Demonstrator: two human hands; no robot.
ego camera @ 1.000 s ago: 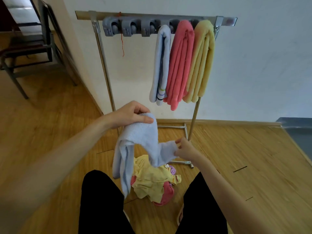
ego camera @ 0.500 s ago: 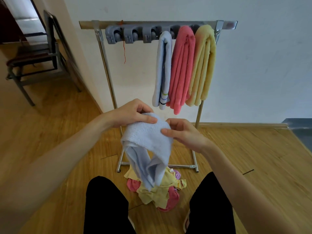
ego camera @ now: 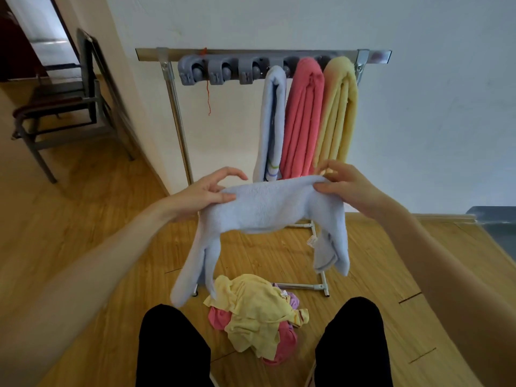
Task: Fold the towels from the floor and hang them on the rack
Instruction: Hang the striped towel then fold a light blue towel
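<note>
Pale-blue towel (ego camera: 268,208) hung between the left hand (ego camera: 205,191) and right hand (ego camera: 349,185), fingers pinching its top edge, before the rack (ego camera: 262,55) holding three folded towels.

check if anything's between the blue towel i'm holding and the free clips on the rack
Nothing visible blocks it. The light blue towel is stretched between the left hand and right hand, in front of the rack. The empty grey clips sit up and left; the hung towels occupy only the right side.

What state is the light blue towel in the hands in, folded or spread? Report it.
Partly spread, not neatly folded: the light blue towel stretches between the left hand and right hand, both ends drooping.
</note>
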